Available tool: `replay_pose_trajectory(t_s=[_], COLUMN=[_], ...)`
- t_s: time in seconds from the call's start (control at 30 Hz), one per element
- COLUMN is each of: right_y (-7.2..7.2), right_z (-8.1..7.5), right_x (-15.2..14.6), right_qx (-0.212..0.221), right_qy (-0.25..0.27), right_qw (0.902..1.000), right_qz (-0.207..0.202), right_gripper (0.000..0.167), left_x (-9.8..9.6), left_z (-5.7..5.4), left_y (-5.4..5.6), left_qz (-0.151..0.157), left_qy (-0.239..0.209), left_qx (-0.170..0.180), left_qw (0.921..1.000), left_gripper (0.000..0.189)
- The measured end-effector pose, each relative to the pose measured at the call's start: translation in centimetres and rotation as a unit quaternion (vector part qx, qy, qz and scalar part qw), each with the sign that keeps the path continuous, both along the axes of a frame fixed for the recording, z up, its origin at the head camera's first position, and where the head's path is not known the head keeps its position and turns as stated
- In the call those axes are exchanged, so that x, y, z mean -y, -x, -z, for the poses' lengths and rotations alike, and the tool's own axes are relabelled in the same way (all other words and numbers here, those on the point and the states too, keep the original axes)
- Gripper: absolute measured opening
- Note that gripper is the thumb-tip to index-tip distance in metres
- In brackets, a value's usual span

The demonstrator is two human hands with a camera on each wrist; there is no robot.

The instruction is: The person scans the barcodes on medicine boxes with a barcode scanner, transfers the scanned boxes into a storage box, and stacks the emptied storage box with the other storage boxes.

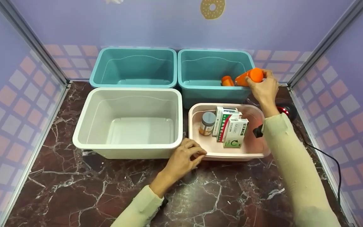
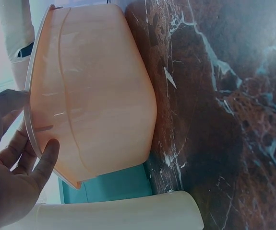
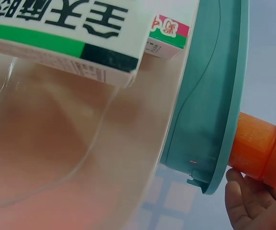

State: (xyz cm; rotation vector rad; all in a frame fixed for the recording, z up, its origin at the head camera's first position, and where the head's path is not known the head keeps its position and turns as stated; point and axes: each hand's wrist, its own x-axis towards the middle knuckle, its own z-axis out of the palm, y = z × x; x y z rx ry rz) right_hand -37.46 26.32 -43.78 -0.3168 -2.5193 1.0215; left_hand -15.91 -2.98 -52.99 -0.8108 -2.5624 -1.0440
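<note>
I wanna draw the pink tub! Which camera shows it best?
The head view: it looks into the pink tub, showing nearly its whole rim. The left wrist view shows its outside close up, with the left hand at the rim. The right wrist view shows only part of it, mostly inside.

1. Right hand (image 1: 266, 90), gripping an orange bottle (image 1: 254, 74) at the right teal bin (image 1: 213, 95).
2. Left hand (image 1: 182, 159), touching the pink bin's (image 1: 232, 155) near rim.
3. Grey-capped jar (image 1: 207, 124) and three medicine boxes (image 1: 226, 127), upright inside the pink bin.
</note>
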Motion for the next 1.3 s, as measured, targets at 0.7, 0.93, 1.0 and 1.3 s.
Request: replay_pose_trajectory(t_s=[0.7,0.93,1.0,1.3], right_y=[-0.5,-1.3,-1.7,-3.6], right_z=[0.1,-0.1,-0.2,-0.6], right_x=[0.5,0.8,0.9,1.4], right_qx=[0.007,-0.007,-0.005,-0.010], right_qy=[0.023,0.035,0.042,0.056], right_qw=[0.9992,0.9981,0.9976,0.9945], right_qz=[-0.033,-0.050,-0.055,-0.087], right_gripper=[0.061,0.058,0.058,0.056], left_x=[0.1,0.1,0.1,0.1], left_z=[-0.1,-0.1,-0.1,0.0], left_y=[0.0,0.1,0.1,0.2], left_qz=[0.002,-0.001,-0.001,-0.002], left_qy=[-0.001,0.002,0.002,-0.003], left_qx=[-0.006,-0.006,-0.008,0.001], left_qw=[1.0000,1.0000,1.0000,1.0000], left_gripper=[0.010,0.010,0.010,0.010])
